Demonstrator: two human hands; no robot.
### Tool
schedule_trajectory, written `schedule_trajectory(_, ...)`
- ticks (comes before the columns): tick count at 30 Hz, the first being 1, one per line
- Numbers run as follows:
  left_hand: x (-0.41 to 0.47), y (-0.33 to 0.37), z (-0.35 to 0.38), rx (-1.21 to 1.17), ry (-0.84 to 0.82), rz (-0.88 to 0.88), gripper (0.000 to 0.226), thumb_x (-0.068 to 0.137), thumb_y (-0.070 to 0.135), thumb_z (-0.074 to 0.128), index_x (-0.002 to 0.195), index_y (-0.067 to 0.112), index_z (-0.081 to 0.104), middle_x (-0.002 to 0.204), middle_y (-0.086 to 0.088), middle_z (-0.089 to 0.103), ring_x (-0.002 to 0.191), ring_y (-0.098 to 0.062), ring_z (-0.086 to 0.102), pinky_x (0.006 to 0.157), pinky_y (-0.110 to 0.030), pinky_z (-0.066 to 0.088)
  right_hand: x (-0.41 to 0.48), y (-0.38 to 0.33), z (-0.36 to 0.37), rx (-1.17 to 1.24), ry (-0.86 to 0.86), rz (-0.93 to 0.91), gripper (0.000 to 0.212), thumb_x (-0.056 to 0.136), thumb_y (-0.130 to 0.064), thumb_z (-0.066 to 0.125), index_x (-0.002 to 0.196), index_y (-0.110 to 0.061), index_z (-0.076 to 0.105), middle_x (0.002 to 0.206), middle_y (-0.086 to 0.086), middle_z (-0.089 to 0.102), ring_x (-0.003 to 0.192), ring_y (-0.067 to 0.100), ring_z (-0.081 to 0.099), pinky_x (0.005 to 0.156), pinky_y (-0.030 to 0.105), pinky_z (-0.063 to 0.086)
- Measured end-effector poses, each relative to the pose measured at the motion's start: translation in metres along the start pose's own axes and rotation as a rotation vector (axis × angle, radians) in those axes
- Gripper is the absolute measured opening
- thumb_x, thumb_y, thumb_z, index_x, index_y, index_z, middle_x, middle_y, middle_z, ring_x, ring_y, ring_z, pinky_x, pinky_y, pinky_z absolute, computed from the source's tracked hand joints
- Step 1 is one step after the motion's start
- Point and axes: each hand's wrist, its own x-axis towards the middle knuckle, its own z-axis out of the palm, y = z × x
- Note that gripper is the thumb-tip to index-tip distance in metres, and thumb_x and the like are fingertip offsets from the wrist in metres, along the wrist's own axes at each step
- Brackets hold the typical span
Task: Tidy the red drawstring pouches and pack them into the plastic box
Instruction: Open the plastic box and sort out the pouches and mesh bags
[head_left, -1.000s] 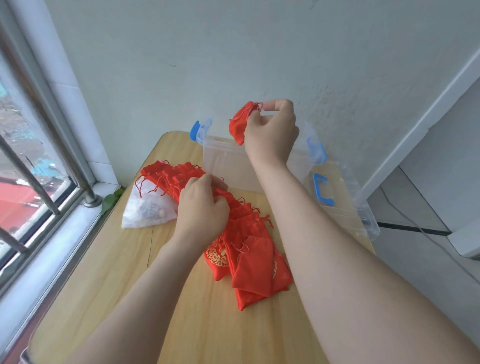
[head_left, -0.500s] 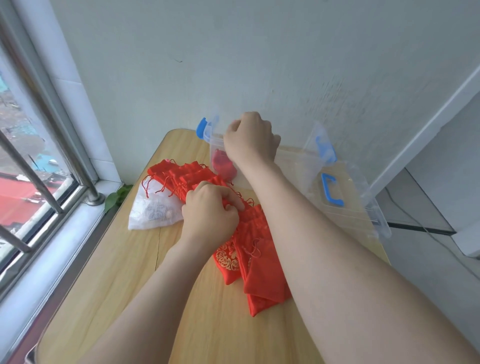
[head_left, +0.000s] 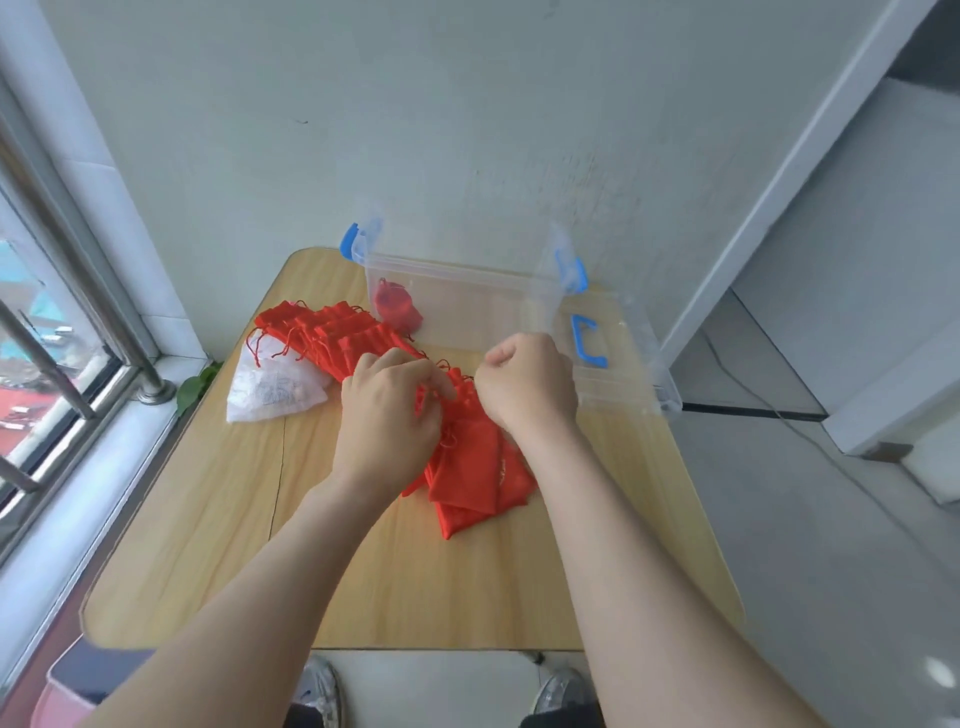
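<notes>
We are working at a light wooden tabletop (head_left: 467, 582). Just nearer than both hands, the flat bottoms of the overlapped red fabric drawstring pouches (head_left: 470, 488) are showing between the wrists. We are judging them light, soft and limp, with thin cords likely to snag on neighbours. We are therefore advising a hold at the gathered neck, one pouch at a time.

The left hand (head_left: 387, 421) is curling its fingers and pinching red fabric at a neck. The right hand (head_left: 527, 387), just beside it, is balled knuckles-up. Its fingertips are hidden, so we cannot tell whether it is holding anything.

Beyond the left hand, the row is running off leftward beside a white crumpled plastic bag (head_left: 270, 395). Beyond both hands, the clear plastic box with blue latches (head_left: 457, 270) is holding a single red pouch (head_left: 397, 312) in its left corner. Right of the right hand, the clear lid with a blue handle (head_left: 628, 379) is lying flat. Overlap is obscuring the pouch count.
</notes>
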Motion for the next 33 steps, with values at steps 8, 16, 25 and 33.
schedule_trajectory(8,-0.030,0.014,-0.019,-0.036,-0.103,-0.110,0.034,0.082,-0.003,0.066,0.088,0.029,0.078,0.086,0.019,0.072,0.073,0.001,0.062,0.072,-0.015,0.045,-0.035,0.059,0.012,-0.009,-0.157,-0.059,0.040,0.083,-0.048,0.076,0.117,-0.028,0.072,0.103,-0.005,0.074,0.108,0.023,0.069,0.095,0.040,0.058)
schedule_trajectory(16,-0.029,0.034,-0.005,-0.088,-0.147,-0.393,0.039,0.084,0.002,0.053,0.104,0.024,0.078,0.097,0.006,0.076,0.096,-0.020,0.071,0.081,-0.034,0.058,-0.018,0.067,0.008,0.078,-0.144,-0.207,0.009,0.090,-0.027,0.079,0.097,-0.027,0.073,0.079,-0.011,0.065,0.082,0.012,0.066,0.073,0.027,0.052)
schedule_trajectory(25,-0.005,0.056,-0.008,-0.288,-0.042,-0.326,0.048,0.080,0.014,0.036,0.101,0.022,0.079,0.088,0.010,0.077,0.090,-0.018,0.075,0.089,-0.046,0.061,0.007,0.064,-0.015,0.481,0.038,-0.297,0.021,0.101,-0.030,0.059,0.117,-0.018,0.067,0.113,-0.006,0.075,0.109,0.014,0.070,0.101,0.046,0.056)
schedule_trajectory(33,0.004,0.075,-0.011,-0.570,-0.109,-0.265,0.025,0.104,0.034,0.067,0.088,0.018,0.078,0.065,0.012,0.073,0.060,0.000,0.067,0.056,-0.018,0.050,-0.005,0.064,-0.018,0.621,0.055,-0.339,0.015,0.090,-0.010,0.083,0.102,-0.019,0.082,0.090,-0.005,0.082,0.085,0.013,0.079,0.085,0.043,0.065)
